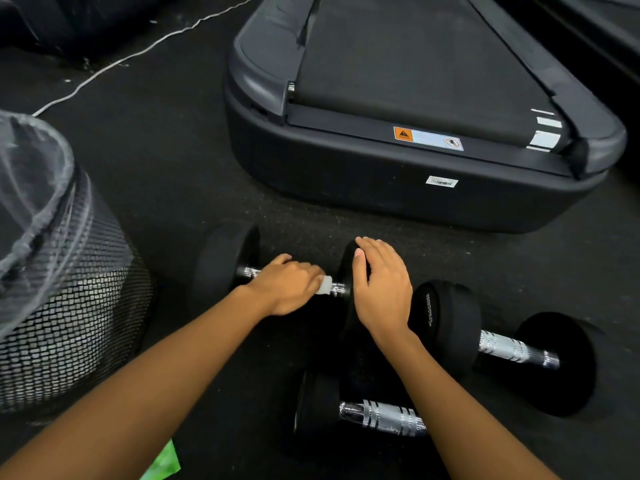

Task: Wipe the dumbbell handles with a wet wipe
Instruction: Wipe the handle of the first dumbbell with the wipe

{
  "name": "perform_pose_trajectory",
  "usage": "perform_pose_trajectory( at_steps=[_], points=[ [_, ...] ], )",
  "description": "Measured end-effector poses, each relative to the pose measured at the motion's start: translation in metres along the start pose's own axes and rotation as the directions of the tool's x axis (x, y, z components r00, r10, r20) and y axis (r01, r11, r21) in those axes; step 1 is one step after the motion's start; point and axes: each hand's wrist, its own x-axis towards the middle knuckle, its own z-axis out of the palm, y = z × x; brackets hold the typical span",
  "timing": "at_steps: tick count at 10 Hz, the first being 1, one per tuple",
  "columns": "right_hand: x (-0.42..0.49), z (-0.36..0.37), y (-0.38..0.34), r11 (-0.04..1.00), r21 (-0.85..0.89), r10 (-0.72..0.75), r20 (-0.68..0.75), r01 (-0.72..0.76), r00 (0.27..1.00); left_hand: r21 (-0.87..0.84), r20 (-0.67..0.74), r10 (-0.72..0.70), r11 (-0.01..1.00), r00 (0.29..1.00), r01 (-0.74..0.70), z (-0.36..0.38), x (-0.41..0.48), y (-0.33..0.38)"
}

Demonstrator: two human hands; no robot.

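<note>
Head view: left hand [287,284] fingers grip the wet wipe [325,285] around one dumbbell handle [251,272]. Right hand [381,289] fingers rest flat on its weight head. Second dumbbell [512,348] and third dumbbell [384,417], nearer than the fingers, probably remain (wiping looks early).

left arm: bare, reaches in from lower left, forearm stretched forward | left grip [287,285]: knuckles up, fingers curled round a wet wipe [325,285] on the handle [337,289] | right arm: bare, comes in from lower right | right grip [381,289]: palm down, fingers straight and together, resting on the dumbbell head [346,270]
</note>
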Motion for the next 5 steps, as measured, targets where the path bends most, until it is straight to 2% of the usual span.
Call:
perform_pose_trajectory(
  at_steps=[1, 2, 4, 5],
  points=[
    [0.000, 0.000, 0.000, 1.000, -0.002, -0.004, 0.001, 0.004, 1.000, 0.148, -0.009, -0.072, 0.986, 0.997, 0.072, -0.005, 0.000, 0.000],
    [0.001, 0.001, 0.000, 1.000, -0.002, -0.002, 0.005, 0.002, 1.000, 0.222, -0.016, -0.120, 0.968, 0.993, 0.120, -0.004, 0.008, 0.016],
    [0.002, 0.001, 0.000, 1.000, -0.007, 0.000, 0.009, 0.000, 1.000, 0.053, -0.018, 0.018, 0.998, 1.000, -0.017, 0.004, 0.008, 0.019],
    [0.001, 0.001, 0.001, 1.000, -0.009, -0.004, 0.006, 0.004, 1.000, 0.082, -0.022, -0.046, 0.996, 0.999, 0.048, -0.001, 0.006, 0.004]
  ],
)
